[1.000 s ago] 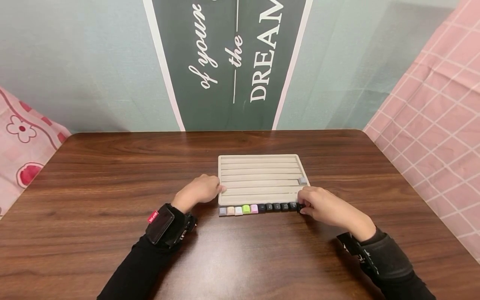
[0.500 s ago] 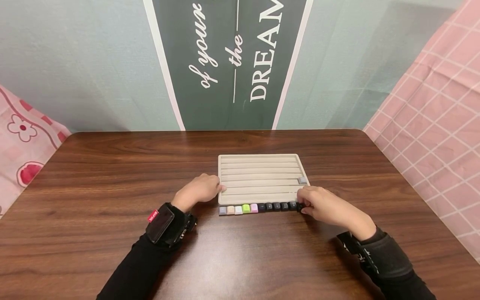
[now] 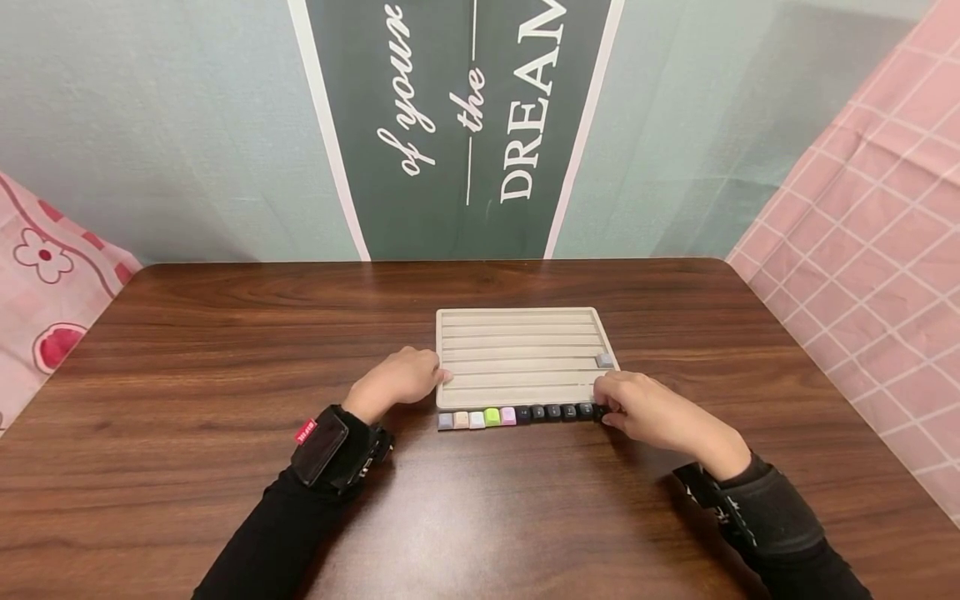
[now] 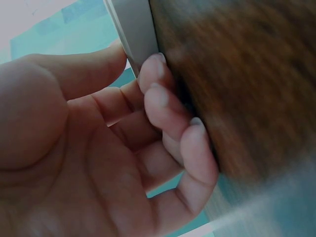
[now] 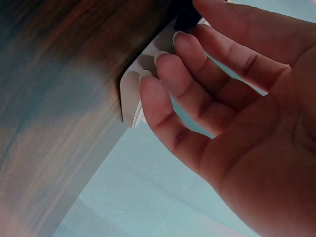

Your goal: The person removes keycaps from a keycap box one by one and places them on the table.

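Observation:
A cream ridged tray (image 3: 525, 343) lies flat on the wooden table. My left hand (image 3: 401, 377) grips its left edge, thumb on top and fingers curled against the side wall; the left wrist view shows this tray edge (image 4: 137, 29) close up. Along the tray's front runs a row of keycaps: grey, peach, white, green (image 3: 492, 417) and pink ones on the left, several black ones (image 3: 553, 413) on the right. At the row's right end my right hand (image 3: 648, 410) pinches a black keycap (image 5: 187, 17), mostly hidden by the fingers. Its other fingertips rest by the tray's corner.
One grey keycap (image 3: 604, 361) sits in the tray near its right edge. The brown table (image 3: 480, 517) reaches back to a pale curtain (image 3: 225, 167) with a dark lettered panel. Pink cloths (image 3: 885, 250) hang at both sides.

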A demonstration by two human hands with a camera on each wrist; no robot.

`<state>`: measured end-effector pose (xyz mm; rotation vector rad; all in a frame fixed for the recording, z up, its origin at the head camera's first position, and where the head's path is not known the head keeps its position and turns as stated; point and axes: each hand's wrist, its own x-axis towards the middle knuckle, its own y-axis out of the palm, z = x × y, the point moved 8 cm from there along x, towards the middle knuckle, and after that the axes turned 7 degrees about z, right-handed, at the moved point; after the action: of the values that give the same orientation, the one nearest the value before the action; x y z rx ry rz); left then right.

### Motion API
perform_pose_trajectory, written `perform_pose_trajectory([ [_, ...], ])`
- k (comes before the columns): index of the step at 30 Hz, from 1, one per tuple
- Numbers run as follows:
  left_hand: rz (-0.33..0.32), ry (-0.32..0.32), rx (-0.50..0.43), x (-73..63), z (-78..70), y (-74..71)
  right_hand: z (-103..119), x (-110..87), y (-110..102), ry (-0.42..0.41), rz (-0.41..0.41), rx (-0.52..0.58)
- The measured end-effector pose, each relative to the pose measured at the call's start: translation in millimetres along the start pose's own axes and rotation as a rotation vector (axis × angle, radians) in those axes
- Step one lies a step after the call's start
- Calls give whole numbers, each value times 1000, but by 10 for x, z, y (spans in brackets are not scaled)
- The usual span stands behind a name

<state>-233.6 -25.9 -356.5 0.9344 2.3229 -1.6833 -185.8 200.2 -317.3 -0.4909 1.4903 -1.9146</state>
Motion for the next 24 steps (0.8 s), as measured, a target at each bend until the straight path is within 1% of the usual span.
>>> perform_pose_trajectory([
  [4,1,-2,4,-10,-2,-4,-7,3,2,8,-1,0],
  [13,-3,-10,7,5,5,-7,-3,9,-10,-7,-19,-3],
  [15,-3,-6,14,4,-1,-8,-4,10,-12,-8,-26,-10],
  [16,-16,13,27,36,19,8,-4,11,-14,-8,-30,-14],
  [19,-16,18,38,36,17,7,-5,14,-15,-6,-36,-18],
  [22,-16,15,31,41,26,10,-6,15,-16,-3,-37,-18],
  [23,-5,-1,21,9,5,-9,-7,16,-14,-2,-37,-18],
  [24,-6,-3,18,4,4,-12,-6,16,-14,-2,-36,-17],
])
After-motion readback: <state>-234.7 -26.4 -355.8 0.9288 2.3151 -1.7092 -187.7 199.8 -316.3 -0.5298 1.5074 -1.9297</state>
